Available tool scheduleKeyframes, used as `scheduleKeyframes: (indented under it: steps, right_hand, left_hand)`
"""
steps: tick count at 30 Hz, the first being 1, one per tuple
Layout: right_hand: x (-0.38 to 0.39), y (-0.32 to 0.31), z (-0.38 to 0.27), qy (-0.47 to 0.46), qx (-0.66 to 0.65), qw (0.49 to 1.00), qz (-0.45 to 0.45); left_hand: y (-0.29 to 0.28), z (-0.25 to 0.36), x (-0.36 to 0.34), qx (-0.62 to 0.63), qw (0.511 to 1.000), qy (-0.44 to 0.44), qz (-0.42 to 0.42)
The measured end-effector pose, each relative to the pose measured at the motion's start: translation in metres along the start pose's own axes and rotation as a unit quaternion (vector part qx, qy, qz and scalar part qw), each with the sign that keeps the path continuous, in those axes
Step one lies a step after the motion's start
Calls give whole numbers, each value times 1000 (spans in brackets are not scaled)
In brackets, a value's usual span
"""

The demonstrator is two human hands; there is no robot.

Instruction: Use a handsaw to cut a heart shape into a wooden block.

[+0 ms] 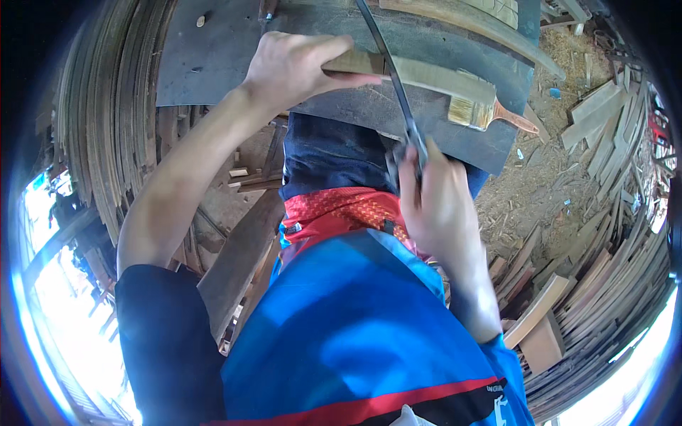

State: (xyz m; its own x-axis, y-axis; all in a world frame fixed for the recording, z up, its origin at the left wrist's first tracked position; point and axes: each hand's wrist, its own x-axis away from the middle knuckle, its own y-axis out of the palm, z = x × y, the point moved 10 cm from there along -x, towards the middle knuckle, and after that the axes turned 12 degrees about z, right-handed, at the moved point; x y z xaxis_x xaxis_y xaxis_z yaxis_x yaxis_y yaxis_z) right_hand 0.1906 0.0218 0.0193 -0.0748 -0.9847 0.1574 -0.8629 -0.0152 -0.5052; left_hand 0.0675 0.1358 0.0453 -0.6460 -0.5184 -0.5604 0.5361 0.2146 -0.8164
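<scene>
A strip of wood [440, 77] lies across the near part of the dark work board. My left hand [295, 64] is closed around its left end, thumb and fingers along its sides. A handsaw [399, 89] crosses the strip just right of those fingers, its narrow dark edge running away from me. Around the saw's handle, which is blurred, my right hand [440, 202] is wrapped, close in front of my waist. Beside the strip's right end lies a flat paintbrush [470, 112] with pale bristles and a reddish-brown handle. Whether the blade has cut into the wood cannot be made out.
The dark board [213, 74] carries a long curved wood piece [483, 25] at its far side. Stacked planks [106, 92] stand on the left, and more wood strips [604, 305] lie at the right. Shavings and offcuts cover the floor [526, 206].
</scene>
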Motion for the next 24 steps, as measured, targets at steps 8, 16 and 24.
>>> scheduleKeyframes:
  steps: [8,16,24]
  right_hand:
    - [39,-1,15,35,-23,999,19]
    - [0,-2,-32,-175,45,975,126]
    - [-25,-4,-28,-169,57,972,156]
  left_hand:
    - [-5,0,2,-11,1000,22,18]
    - [-8,-2,-9,16,998,59,21]
    - [5,-8,-15,-9,999,44,26]
